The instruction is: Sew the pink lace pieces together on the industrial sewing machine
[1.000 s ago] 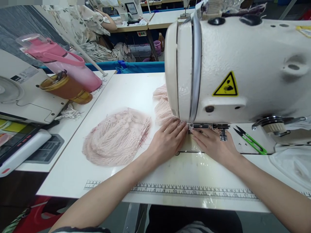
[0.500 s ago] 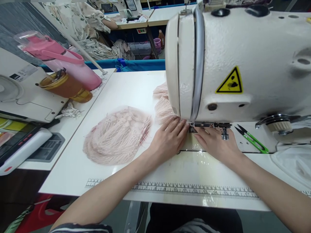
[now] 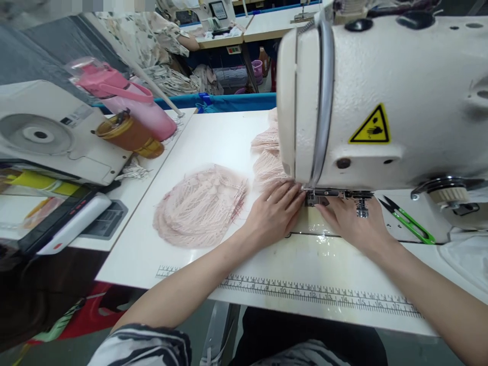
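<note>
Pale pink lace fabric [image 3: 267, 162] lies bunched to the left of and behind the head of a white sewing machine [image 3: 412, 91]. My left hand [image 3: 275, 209] rests flat on its near edge, fingers spread a little, just left of the presser foot [image 3: 314, 197]. On the right of the foot, my right hand [image 3: 356, 218] lies low on the machine bed, its fingertips partly hidden behind the metal parts; whether it pinches fabric cannot be made out. A round pile of the same lace [image 3: 202, 206] sits on the table to the left.
Green-handled thread snips [image 3: 409, 221] lie right of my right hand. A printed ruler [image 3: 305, 295] runs along the table's front. At the left are a pink bottle [image 3: 133, 101], an amber cup [image 3: 131, 134] and another machine [image 3: 57, 132]. A person's patterned sleeve [image 3: 160, 33] shows behind.
The whole view has shifted, so the table and machine appear farther right. Both hands stay beside the presser foot, with little visible movement against the machine.
</note>
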A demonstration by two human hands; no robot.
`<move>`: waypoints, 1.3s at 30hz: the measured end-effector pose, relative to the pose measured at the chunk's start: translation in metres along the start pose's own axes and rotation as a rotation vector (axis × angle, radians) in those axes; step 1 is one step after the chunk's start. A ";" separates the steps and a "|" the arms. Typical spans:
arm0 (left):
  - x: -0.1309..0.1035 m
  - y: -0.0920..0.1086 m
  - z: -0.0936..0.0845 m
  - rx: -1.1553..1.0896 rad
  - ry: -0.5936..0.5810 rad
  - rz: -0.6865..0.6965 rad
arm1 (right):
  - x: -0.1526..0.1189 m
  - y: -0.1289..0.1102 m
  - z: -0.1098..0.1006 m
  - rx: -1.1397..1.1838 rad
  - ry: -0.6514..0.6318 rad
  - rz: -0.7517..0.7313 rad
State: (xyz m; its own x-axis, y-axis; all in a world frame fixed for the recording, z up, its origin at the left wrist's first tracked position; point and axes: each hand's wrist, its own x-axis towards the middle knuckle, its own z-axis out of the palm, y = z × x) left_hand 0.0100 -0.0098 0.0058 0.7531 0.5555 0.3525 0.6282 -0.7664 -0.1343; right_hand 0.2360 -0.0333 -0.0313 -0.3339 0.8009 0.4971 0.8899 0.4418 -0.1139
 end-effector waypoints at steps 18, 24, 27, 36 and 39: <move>-0.067 -0.050 -0.068 0.001 -0.194 -0.839 | 0.007 0.006 -0.016 -0.213 0.223 -0.274; -0.078 -0.048 -0.068 -0.185 -0.064 -0.935 | 0.007 0.006 -0.017 -0.195 0.208 -0.269; -0.081 -0.051 -0.069 -0.261 -0.003 -0.961 | 0.009 0.004 -0.019 -0.224 0.248 -0.287; -0.085 -0.079 -0.115 -0.036 0.959 -0.964 | 0.009 0.005 -0.017 -0.200 0.197 -0.240; -0.072 -0.054 -0.137 -0.136 0.888 -0.851 | 0.010 0.004 -0.018 -0.198 0.184 -0.219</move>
State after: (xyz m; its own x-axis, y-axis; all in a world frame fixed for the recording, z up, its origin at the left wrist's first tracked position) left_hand -0.1048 -0.0522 0.1143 -0.3114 0.5227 0.7936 0.7871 -0.3260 0.5236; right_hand 0.2417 -0.0314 -0.0113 -0.4780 0.6013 0.6403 0.8523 0.4939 0.1724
